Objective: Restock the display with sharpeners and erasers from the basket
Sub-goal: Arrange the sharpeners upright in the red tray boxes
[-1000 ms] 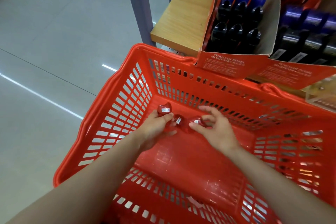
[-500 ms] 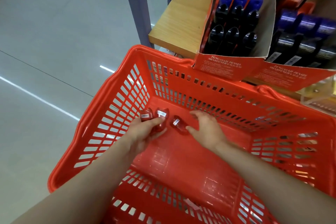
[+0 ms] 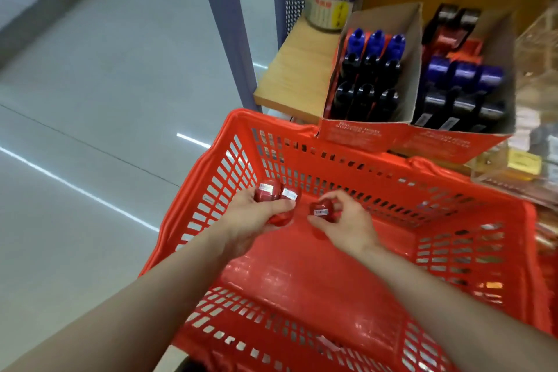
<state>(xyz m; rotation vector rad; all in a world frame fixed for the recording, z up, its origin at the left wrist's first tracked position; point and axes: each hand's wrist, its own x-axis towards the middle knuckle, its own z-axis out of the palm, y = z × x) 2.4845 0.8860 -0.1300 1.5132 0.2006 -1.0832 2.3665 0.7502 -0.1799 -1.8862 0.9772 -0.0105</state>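
Holding red sharpeners (image 3: 276,199), seemingly three, both hands (image 3: 344,225) above basket (image 3: 453,190).

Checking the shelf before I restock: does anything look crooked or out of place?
Little stands out. The two display boxes jut past the shelf edge, over the basket rim. Nothing looks spilled or damaged.

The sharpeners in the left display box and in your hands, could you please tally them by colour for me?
Blue sharpeners, back row of the left display box: 3
Black sharpeners, two front rows: 6
Red sharpeners, held by the left hand: 2 seen
Red sharpener, pinched by the right hand: 1
Total: 12
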